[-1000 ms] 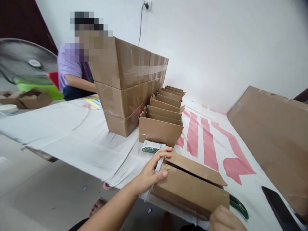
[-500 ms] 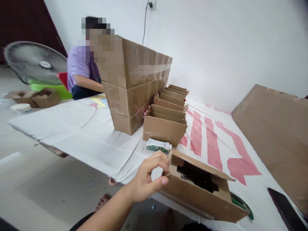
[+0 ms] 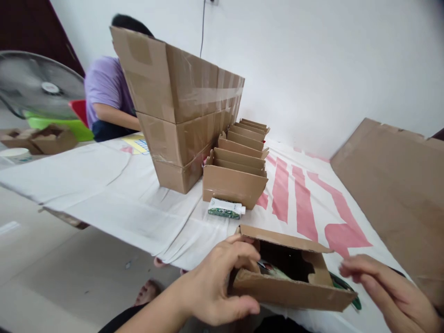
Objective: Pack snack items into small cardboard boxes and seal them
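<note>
An open cardboard box (image 3: 294, 293) stands at the near edge of the table, with something pale and coloured inside its dark interior. Around its left end is my left hand (image 3: 218, 282), fingers over the end flap and thumb at the front side. My right hand (image 3: 391, 289) is just off the box's right end, fingers stretched out and slightly blurred, holding nothing. A dark green curved object (image 3: 357, 303) shows partly from behind that end. Beyond the box lies a white and green tube (image 3: 225, 209) with a white cap.
A row of open cardboard boxes (image 3: 234, 182) runs back beside a tall stack of taped boxes (image 3: 169, 134). A large cardboard sheet (image 3: 391, 185) leans at right. Behind the stack sits a person in a purple shirt (image 3: 106, 85), near a fan (image 3: 50, 88).
My left hand has moved onto the box's left end and around it. My right hand has come into view at the right. The phone at the right is no longer visible. The view has shifted slightly.
</note>
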The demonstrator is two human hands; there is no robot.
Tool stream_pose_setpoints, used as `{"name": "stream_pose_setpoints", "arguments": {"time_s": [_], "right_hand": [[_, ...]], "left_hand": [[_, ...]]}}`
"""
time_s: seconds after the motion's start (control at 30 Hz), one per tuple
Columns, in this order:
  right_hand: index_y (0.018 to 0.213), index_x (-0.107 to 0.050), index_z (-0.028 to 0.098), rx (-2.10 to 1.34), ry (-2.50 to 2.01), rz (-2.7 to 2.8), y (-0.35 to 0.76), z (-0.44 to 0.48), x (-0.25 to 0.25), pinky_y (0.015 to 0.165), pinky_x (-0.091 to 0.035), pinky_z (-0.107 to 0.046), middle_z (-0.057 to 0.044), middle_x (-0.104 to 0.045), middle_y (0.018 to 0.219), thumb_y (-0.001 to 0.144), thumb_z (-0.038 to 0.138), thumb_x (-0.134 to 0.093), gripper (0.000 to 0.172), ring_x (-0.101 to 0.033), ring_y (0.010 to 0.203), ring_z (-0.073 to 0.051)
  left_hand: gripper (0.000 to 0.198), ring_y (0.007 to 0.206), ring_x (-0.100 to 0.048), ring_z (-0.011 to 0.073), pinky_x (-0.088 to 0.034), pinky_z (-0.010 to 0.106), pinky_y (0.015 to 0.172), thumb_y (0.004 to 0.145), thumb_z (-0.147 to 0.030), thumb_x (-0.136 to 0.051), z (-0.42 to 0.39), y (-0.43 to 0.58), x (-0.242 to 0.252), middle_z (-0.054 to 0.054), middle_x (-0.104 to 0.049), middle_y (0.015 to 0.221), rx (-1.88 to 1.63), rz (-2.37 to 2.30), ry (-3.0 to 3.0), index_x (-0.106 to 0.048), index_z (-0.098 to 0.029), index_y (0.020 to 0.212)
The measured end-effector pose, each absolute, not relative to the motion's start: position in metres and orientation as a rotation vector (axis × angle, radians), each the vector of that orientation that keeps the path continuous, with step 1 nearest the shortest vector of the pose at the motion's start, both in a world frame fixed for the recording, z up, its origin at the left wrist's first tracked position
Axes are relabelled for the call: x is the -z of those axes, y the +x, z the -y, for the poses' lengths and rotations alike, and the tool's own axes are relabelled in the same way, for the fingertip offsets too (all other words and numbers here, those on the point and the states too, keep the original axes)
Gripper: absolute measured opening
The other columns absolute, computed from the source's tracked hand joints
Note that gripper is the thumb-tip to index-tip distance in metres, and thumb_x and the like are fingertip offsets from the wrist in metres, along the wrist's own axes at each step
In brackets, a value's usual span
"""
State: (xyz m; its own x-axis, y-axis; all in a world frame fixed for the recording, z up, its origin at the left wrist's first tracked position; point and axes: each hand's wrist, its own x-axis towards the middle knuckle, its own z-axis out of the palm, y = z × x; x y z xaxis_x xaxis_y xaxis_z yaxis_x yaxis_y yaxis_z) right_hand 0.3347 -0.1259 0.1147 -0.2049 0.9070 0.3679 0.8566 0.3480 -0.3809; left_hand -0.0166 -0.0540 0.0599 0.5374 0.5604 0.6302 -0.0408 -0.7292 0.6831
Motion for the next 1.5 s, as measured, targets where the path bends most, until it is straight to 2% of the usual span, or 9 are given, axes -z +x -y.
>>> {"name": "stream_pose_setpoints", "arguments": {"time_s": [0.1,0.33,0.5,0.67,0.83,0.97,1.1,1.3,1.5], "right_hand": [[0.118,-0.062,0.029,-0.383,-1.334,2.371,0.305,0.108,-0.131,0.08,-0.058,-0.026,-0.006,-0.072,0.109,0.093,0.042,-0.049,0.031,-0.069,0.099,-0.021],[0.116,-0.061,0.025,-0.397,-0.989,2.945,0.272,0.099,-0.155,0.1,-0.048,-0.039,-0.007,-0.071,0.11,0.08,0.051,-0.066,0.045,-0.063,0.11,-0.025],[0.098,-0.066,0.023,0.011,-0.885,2.937,0.283,0.107,-0.146,0.087,-0.048,-0.038,-0.005,-0.07,0.087,0.08,0.051,-0.068,0.034,-0.064,0.085,-0.023],[0.099,-0.067,0.023,0.12,-1.117,2.795,0.317,0.124,-0.126,0.071,-0.049,-0.038,-0.005,-0.065,0.072,0.075,0.064,-0.063,0.048,-0.059,0.069,-0.023],[0.137,-0.048,0.026,-0.064,-1.44,2.554,0.33,0.123,-0.124,0.06,-0.054,-0.03,-0.013,-0.067,0.111,0.087,0.064,-0.045,0.063,-0.065,0.067,-0.02],[0.142,-0.041,0.03,0.043,-1.597,2.445,0.318,0.113,-0.12,0.05,-0.055,-0.028,-0.015,-0.058,0.128,0.084,0.053,-0.058,0.065,-0.061,0.052,-0.013],[0.148,-0.033,0.023,0.196,-1.628,2.467,0.308,0.108,-0.11,0.054,-0.059,-0.034,-0.019,-0.056,0.128,0.08,0.056,-0.061,0.08,-0.069,0.065,-0.02],[0.132,-0.052,0.026,-0.076,-1.52,2.575,0.301,0.098,-0.128,0.054,-0.055,-0.025,-0.007,-0.072,0.093,0.089,0.043,-0.056,0.047,-0.069,0.065,-0.018],[0.108,-0.068,0.029,-0.428,-1.37,2.804,0.279,0.083,-0.144,0.056,-0.051,-0.024,-0.003,-0.074,0.086,0.077,0.041,-0.071,0.033,-0.068,0.068,-0.017]], "left_hand": [[0.081,0.102,-0.064,0.0259,-0.041,0.043,0.098,0.074,-0.051,-0.071,0.053,-0.013,-0.066,0.013,-0.069,0.111,-1.033,-0.407,2.246,-0.032,-0.021,0.138],[0.033,0.09,-0.061,0.0218,-0.038,0.044,0.1,0.085,-0.047,-0.059,0.059,-0.014,-0.084,0.005,-0.07,0.086,-0.865,-0.323,2.564,-0.062,-0.018,0.101],[0.015,0.088,-0.057,0.0194,-0.032,0.045,0.105,0.084,-0.035,-0.064,0.067,-0.026,-0.099,0.002,-0.063,0.077,-1.063,-0.437,2.761,-0.063,-0.02,0.084],[0.016,0.066,-0.05,0.0148,-0.043,0.036,0.081,0.088,-0.024,-0.058,0.071,-0.03,-0.102,-0.002,-0.052,0.061,-1.129,-0.518,2.838,-0.06,-0.02,0.073],[0.014,0.061,-0.045,0.013,-0.04,0.034,0.071,0.089,-0.023,-0.059,0.073,-0.029,-0.101,-0.002,-0.051,0.059,-1.05,-0.494,2.836,-0.061,-0.018,0.075],[0.014,0.067,-0.049,0.0139,-0.041,0.034,0.076,0.089,-0.022,-0.059,0.071,-0.029,-0.103,-0.002,-0.053,0.06,-1.031,-0.471,2.81,-0.061,-0.019,0.076],[0.014,0.068,-0.049,0.0143,-0.04,0.035,0.077,0.089,-0.023,-0.06,0.067,-0.028,-0.101,-0.002,-0.053,0.061,-1.039,-0.478,2.807,-0.06,-0.019,0.075],[0.017,0.07,-0.05,0.0145,-0.04,0.035,0.079,0.09,-0.024,-0.057,0.066,-0.028,-0.1,-0.002,-0.054,0.062,-1.038,-0.511,2.805,-0.059,-0.019,0.075],[0.018,0.07,-0.05,0.0152,-0.04,0.035,0.077,0.09,-0.026,-0.057,0.067,-0.026,-0.098,-0.001,-0.055,0.063,-1.061,-0.559,2.786,-0.058,-0.019,0.074]]}}
